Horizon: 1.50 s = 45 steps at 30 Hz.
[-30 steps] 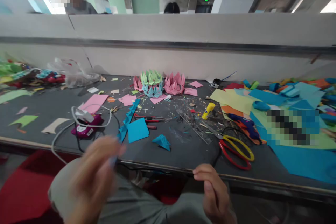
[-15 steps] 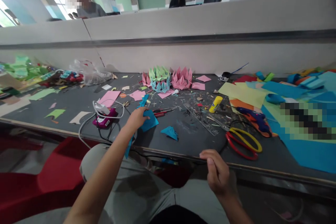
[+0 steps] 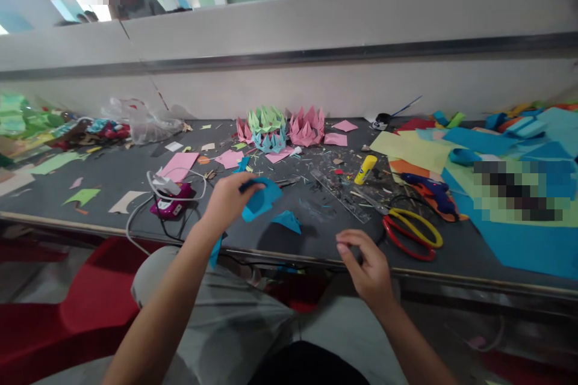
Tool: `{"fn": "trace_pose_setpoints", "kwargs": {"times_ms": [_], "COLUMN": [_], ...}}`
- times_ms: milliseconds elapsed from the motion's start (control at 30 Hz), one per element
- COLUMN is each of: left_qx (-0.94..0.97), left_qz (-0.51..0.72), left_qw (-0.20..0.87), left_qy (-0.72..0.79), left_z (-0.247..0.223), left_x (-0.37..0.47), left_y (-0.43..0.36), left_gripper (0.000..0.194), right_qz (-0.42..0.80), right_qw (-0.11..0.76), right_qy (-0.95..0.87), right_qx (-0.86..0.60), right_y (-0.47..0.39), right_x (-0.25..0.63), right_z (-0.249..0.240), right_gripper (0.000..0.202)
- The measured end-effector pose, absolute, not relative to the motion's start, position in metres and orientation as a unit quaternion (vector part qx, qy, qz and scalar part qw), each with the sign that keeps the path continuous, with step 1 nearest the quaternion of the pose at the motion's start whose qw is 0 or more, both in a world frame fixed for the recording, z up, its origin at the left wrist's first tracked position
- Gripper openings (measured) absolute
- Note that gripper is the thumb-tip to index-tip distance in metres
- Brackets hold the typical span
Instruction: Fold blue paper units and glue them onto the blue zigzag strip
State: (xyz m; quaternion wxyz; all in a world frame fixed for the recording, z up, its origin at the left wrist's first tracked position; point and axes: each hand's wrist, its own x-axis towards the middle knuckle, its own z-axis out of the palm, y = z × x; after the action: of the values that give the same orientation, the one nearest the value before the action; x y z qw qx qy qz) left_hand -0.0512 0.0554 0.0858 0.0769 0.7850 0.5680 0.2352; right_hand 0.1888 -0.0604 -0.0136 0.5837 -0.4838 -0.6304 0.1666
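Between the thumb and fingers of my left hand (image 3: 228, 200) is a piece of blue paper (image 3: 261, 200), curling and lifted a little above the table. A folded blue paper piece (image 3: 288, 221) lies just to its right on the dark tabletop. My right hand (image 3: 365, 260) hovers at the table's front edge with fingers curled and the thumb near the index finger; nothing shows in it. Scissors with one yellow and one red handle (image 3: 413, 233) lie to the right of that hand. Pointed folded-paper rings in pink (image 3: 307, 127), green (image 3: 266, 117) and light blue (image 3: 270, 141) stand at the back.
A yellow glue stick (image 3: 365, 169) stands near a clear ruler (image 3: 341, 197). To the right are a blue glue gun (image 3: 428, 186) and coloured paper sheets (image 3: 524, 249). A purple power strip (image 3: 173, 201) with cables sits left. A plastic bag (image 3: 144, 121) lies by the wall.
My left hand has lifted the blue paper off the table, and the sheet now bends. My right hand has risen slightly, its fingers a little looser. The view has tilted down slightly.
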Motion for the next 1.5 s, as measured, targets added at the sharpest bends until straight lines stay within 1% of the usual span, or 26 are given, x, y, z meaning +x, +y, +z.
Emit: {"fn": "trace_pose_setpoints", "kwargs": {"times_ms": [33,67,133,200,267,300,367,400,500,567,667,767,900,1100,1367,1500], "left_qx": [0.813,0.839,0.866,0.867,0.849,0.839,0.818,0.811,0.819,0.849,0.899,0.932,0.956,0.968,0.980,0.985], "left_qz": [0.226,0.208,0.177,0.162,0.175,0.185,0.193,0.191,0.183,0.169,0.144,0.134,0.160,0.177,0.144,0.119], "left_qw": [0.129,0.175,0.237,0.265,0.275,0.284,0.291,0.298,0.294,0.253,0.155,0.075,0.024,0.017,0.008,0.003], "left_qy": [0.520,0.472,0.403,0.389,0.416,0.427,0.456,0.466,0.459,0.432,0.383,0.329,0.243,0.175,0.139,0.126], "left_z": [0.090,0.093,0.089,0.076,0.056,0.046,0.027,0.019,0.005,0.002,0.001,-0.001,-0.005,-0.007,-0.005,-0.003], "left_x": [-0.040,-0.027,-0.001,0.020,0.033,0.036,0.037,0.036,0.030,0.027,0.022,0.018,0.012,0.006,0.003,0.003], "left_y": [0.045,0.035,0.020,0.013,0.011,0.011,0.012,0.013,0.016,0.020,0.025,0.028,0.027,0.028,0.033,0.034], "left_gripper": [0.017,0.018,0.022,0.025,0.024,0.026,0.035,0.036,0.026,0.019,0.015,0.015,0.017,0.021,0.021,0.022], "right_qz": [0.187,0.228,0.340,0.435,0.473,0.475,0.463,0.457,0.437,0.385,0.273,0.210,0.129,0.049,0.014,0.004], "right_qw": [0.581,0.566,0.529,0.478,0.445,0.436,0.430,0.426,0.405,0.380,0.338,0.314,0.295,0.246,0.222,0.190], "right_qy": [-0.622,-0.618,-0.600,-0.583,-0.568,-0.560,-0.548,-0.546,-0.566,-0.604,-0.681,-0.754,-0.833,-0.898,-0.922,-0.933], "right_qx": [-0.490,-0.495,-0.494,-0.492,-0.506,-0.519,-0.549,-0.558,-0.570,-0.585,-0.589,-0.537,-0.449,-0.362,-0.315,-0.306], "right_y": [-0.057,-0.052,-0.043,-0.035,-0.029,-0.028,-0.028,-0.029,-0.032,-0.030,-0.023,-0.016,-0.014,-0.015,-0.015,-0.013], "right_x": [0.190,0.190,0.193,0.199,0.207,0.212,0.221,0.225,0.229,0.228,0.227,0.230,0.238,0.246,0.252,0.254], "right_z": [-0.007,0.000,0.010,0.012,0.005,0.000,-0.011,-0.016,-0.024,-0.023,-0.021,-0.022,-0.025,-0.024,-0.023,-0.023], "right_gripper": [0.010,0.018,0.034,0.037,0.036,0.036,0.036,0.034,0.028,0.021,0.011,0.017,0.029,0.034,0.033,0.033]}}
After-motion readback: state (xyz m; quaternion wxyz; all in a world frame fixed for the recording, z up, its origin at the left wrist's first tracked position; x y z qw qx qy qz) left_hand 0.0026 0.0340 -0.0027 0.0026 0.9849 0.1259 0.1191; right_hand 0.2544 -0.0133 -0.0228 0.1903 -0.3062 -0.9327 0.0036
